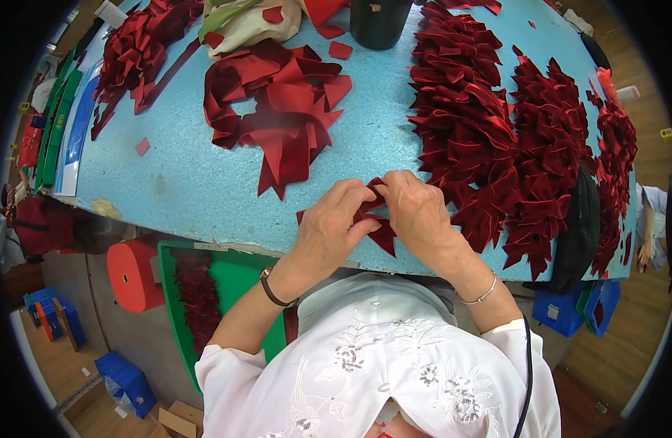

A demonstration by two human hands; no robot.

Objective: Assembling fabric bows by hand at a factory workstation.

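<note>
Close to the near edge of the blue table, both of my hands pinch one dark red velvet ribbon bow (382, 237). My left hand (334, 219) grips its left side between thumb and fingers. My right hand (416, 212) holds the upper right part, fingers bent over it, so the middle of the bow is partly hidden. Pointed ribbon tails stick out below and left of the fingers. Beyond my hands lies a loose heap of cut red ribbon strips (285, 109). Right of my right hand, finished-looking velvet bows (464, 109) lie packed in a long row.
More bow rows (544, 146) cover the table's right side, with a black bag (578, 226) at its edge. A black container (380, 23) and a pale cloth bag (252, 28) stand at the back. Below left are a green bin (234, 274) holding bows and a red ribbon roll (134, 274).
</note>
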